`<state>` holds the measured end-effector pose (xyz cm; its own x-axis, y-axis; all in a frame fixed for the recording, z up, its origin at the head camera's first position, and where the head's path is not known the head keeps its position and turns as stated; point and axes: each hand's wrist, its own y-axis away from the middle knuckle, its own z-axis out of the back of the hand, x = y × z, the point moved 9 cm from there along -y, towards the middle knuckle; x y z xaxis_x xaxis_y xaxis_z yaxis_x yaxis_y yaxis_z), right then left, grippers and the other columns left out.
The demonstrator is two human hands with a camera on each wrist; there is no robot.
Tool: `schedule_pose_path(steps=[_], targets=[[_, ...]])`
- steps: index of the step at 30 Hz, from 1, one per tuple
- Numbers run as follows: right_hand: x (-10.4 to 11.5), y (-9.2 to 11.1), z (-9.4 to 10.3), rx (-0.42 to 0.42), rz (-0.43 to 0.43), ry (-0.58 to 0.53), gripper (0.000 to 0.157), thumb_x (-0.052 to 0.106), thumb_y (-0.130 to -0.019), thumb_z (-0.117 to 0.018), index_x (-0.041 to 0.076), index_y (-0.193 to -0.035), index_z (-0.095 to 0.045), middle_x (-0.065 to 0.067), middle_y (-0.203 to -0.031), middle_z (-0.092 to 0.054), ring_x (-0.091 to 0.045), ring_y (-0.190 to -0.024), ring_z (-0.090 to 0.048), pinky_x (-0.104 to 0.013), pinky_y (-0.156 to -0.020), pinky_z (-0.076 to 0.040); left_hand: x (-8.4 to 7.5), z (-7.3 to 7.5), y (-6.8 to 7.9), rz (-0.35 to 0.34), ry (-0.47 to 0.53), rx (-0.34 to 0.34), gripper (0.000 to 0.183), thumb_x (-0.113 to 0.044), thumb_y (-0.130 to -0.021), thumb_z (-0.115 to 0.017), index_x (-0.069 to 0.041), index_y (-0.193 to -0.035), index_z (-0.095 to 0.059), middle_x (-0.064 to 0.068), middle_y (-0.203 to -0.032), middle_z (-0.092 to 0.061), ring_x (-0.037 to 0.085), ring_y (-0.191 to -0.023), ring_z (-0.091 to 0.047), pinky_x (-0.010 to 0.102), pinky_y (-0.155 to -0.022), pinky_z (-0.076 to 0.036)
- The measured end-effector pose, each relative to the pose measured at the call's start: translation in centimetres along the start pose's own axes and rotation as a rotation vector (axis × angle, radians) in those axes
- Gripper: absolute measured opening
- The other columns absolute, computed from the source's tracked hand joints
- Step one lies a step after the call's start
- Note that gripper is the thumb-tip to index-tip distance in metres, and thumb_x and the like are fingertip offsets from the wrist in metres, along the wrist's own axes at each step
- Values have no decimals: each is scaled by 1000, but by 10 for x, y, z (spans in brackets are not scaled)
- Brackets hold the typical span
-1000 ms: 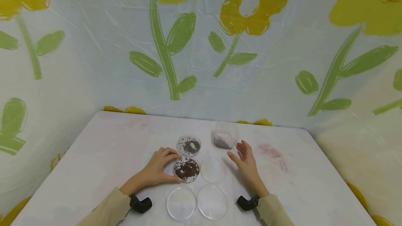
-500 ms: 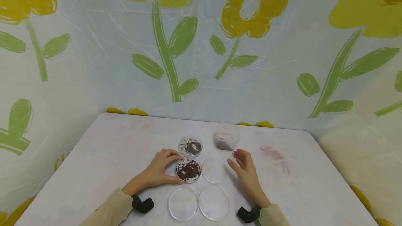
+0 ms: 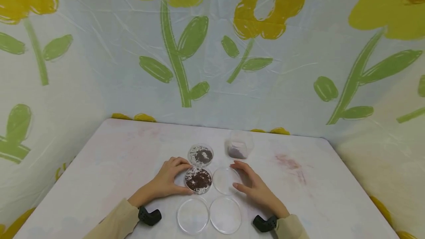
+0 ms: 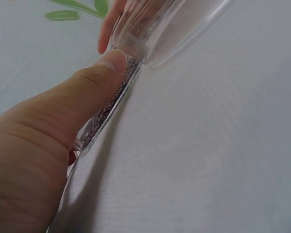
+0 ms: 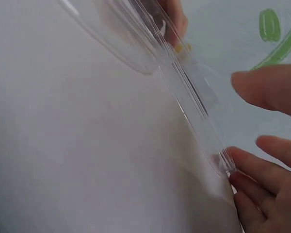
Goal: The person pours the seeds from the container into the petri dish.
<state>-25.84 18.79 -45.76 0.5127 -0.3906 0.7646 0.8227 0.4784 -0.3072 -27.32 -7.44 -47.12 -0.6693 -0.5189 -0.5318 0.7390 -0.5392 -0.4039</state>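
At the table's middle, just beside the left hand [image 3: 170, 178], sits a round clear dish of brown granules [image 3: 198, 180], the brown broken by white patches. At its 12 o'clock stands a dish of grey-black granules [image 3: 200, 155], similarly mottled; at 3 o'clock, a transparent dish [image 3: 227, 180]. Two further clear discs [image 3: 193, 215] lie side by side, at 6 o'clock and between 4 and 5. Towards 2 o'clock stands a translucent container [image 3: 239, 146], dark matter low inside.

Table surface [image 3: 315, 194]: whitish, with pinkish stains, the strongest between 2 and 3 o'clock. Hangings [image 3: 116, 65] printed with yellow flowers and green leaves enclose it.

Left hand, at 9 o'clock: thumb and finger pinch the brown-filled dish across its sides, thumb pressed to the rim. Right hand [image 3: 252, 185], at 3 o'clock: thumb and fingers spread wide about the transparent dish, thumb apart from it; fingertips lie at its far rim, firm contact cannot be told. Both sleeves [image 3: 116, 220] are beige.
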Motion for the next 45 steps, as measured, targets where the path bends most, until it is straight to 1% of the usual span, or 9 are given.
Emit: schedule_pose_path(steps=[3, 6, 8, 13, 19, 25, 33, 42, 45], targets=[[3, 2, -4, 90, 62, 27, 76, 14, -87, -75, 3, -151, -35, -17, -149, -44, -23, -142, -34, -13, -111, -17, 0, 0, 0, 3, -6, 1, 78, -65, -70, -79, -17, -129, -65, -8, -127, -53, 14, -114, -43, 47, -96, -36], [2, 3, -6, 122, 30, 60, 86, 19, -80, -81, 8, -152, -36, -14, -154, -39, -18, -144, -30, -13, -111, -15, -1, -1, 0, 5, -8, 8, 78, -65, -71, -79, -16, -130, -64, -8, -127, -53, 14, -114, -43, 47, -97, -35], [0, 3, -8, 122, 9, 88, 89, 23, -78, -83, 11, -152, -37, -12, -155, -37, -20, -145, -29, -15, -111, -16, -1, -1, 0, 5, -14, 11, 79, -65, -71, -78, -16, -131, -64, -7, -127, -53, 14, -114, -43, 48, -97, -35], [-1, 1, -9, 73, -17, 112, 88, 29, -77, -86, 12, -150, -41, -10, -154, -40, -29, -142, -33, -18, -112, -18, -1, 0, 0, 10, -8, 15, 79, -64, -72, -79, -15, -133, -63, -6, -129, -52, 16, -116, -42, 49, -98, -34], [-6, -1, -7, 47, -44, 35, 92, 26, -75, -88, 8, -151, -39, -6, -152, -45, -22, -144, -32, -13, -111, -17, -2, 2, 0, 12, -4, 15, 80, -62, -71, -80, -15, -133, -63, -5, -130, -52, 16, -117, -42, 50, -99, -34], [-4, -1, -5, 26, 2, -21, 94, 23, -77, -87, 5, -152, -35, -6, -148, -48, -14, -142, -34, -14, -111, -20, -2, 1, 0, 13, 1, 17, 80, -62, -72, -80, -15, -134, -62, -5, -130, -52, 17, -117, -42, 50, -99, -34], [2, -1, -2, -10, 88, -122, 91, 10, -78, -85, -2, -151, -32, -15, -148, -47, -22, -139, -41, -20, -112, -28, -1, 0, 0, 11, -6, 22, 80, -63, -72, -79, -15, -133, -63, -5, -130, -52, 17, -117, -42, 51, -100, -33], [13, -6, 0, -47, 101, -115, 90, 10, -77, -86, 7, -152, -35, -13, -147, -48, -27, -137, -43, -31, -111, -35, -1, 0, 0, 21, -19, 25, 81, -64, -71, -79, -15, -134, -63, -5, -129, -53, 17, -117, -43, 50, -99, -34], [22, -9, 1, -53, 128, -117, 90, 7, -77, -86, 6, -151, -35, -16, -146, -48, -30, -136, -43, -33, -110, -36, -2, 0, 0, 19, -18, 23, 81, -63, -71, -79, -15, -133, -63, -5, -129, -53, 17, -117, -43, 50, -99, -34]])
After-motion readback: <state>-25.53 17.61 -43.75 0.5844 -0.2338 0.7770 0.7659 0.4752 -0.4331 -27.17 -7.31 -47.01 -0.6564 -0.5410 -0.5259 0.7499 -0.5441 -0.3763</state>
